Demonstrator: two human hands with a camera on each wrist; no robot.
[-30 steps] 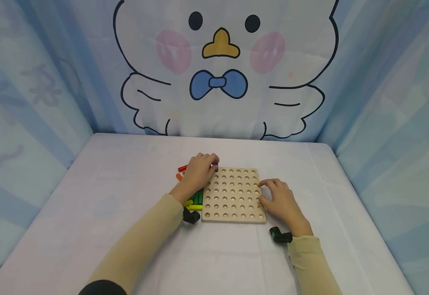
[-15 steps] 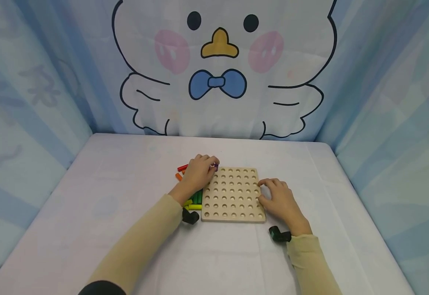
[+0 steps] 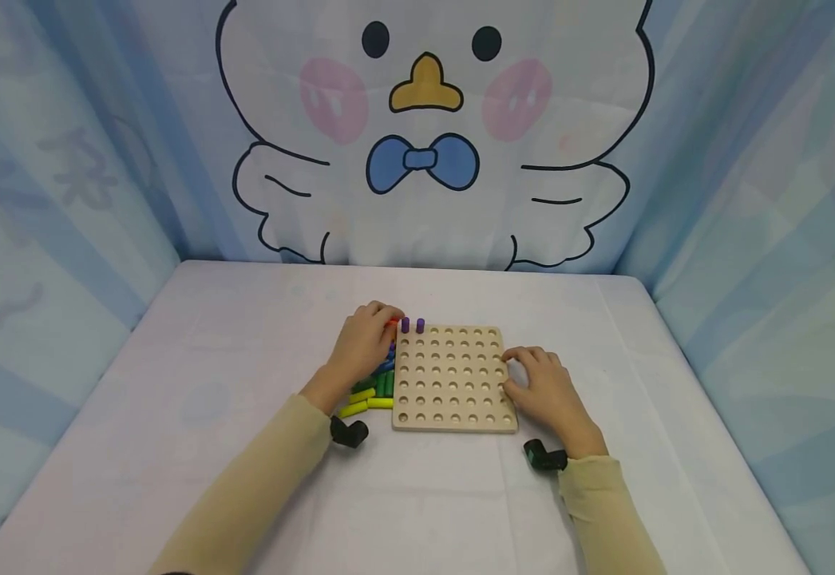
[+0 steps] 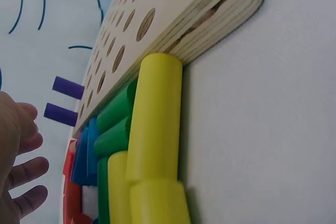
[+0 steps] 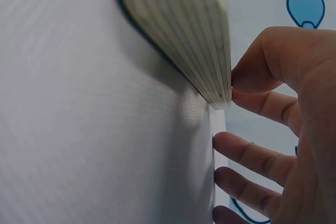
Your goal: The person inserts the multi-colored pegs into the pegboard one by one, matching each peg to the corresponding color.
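Note:
The wooden pegboard (image 3: pixel 453 378) lies flat, with two purple pegs (image 3: pixel 421 326) upright in the far row at its left corner. Beside those pegs, my left hand (image 3: pixel 362 342) hovers over the loose pegs; in the left wrist view the hand (image 4: pixel 18 166) has relaxed, slightly bent fingers and no peg visible in them. A bit of red (image 3: pixel 393 322) shows under its fingertips. My right hand (image 3: pixel 547 393) touches the board's right edge. The right wrist view shows thumb and index fingertips of the hand (image 5: pixel 299 103) against the board's edge (image 5: pixel 184 30).
Left of the board lie loose yellow (image 3: pixel 380 403), green (image 3: pixel 385 384) and blue (image 3: pixel 385 365) pegs; red pieces (image 4: pixel 71 182) lie beyond them in the left wrist view. A white cloth covers the table (image 3: pixel 417 495). A patterned curtain (image 3: pixel 425 224) hangs behind.
My left hand has let go of a purple peg, which stands in the board beside another, and has moved left over the loose pegs. My right hand stays at the board's edge.

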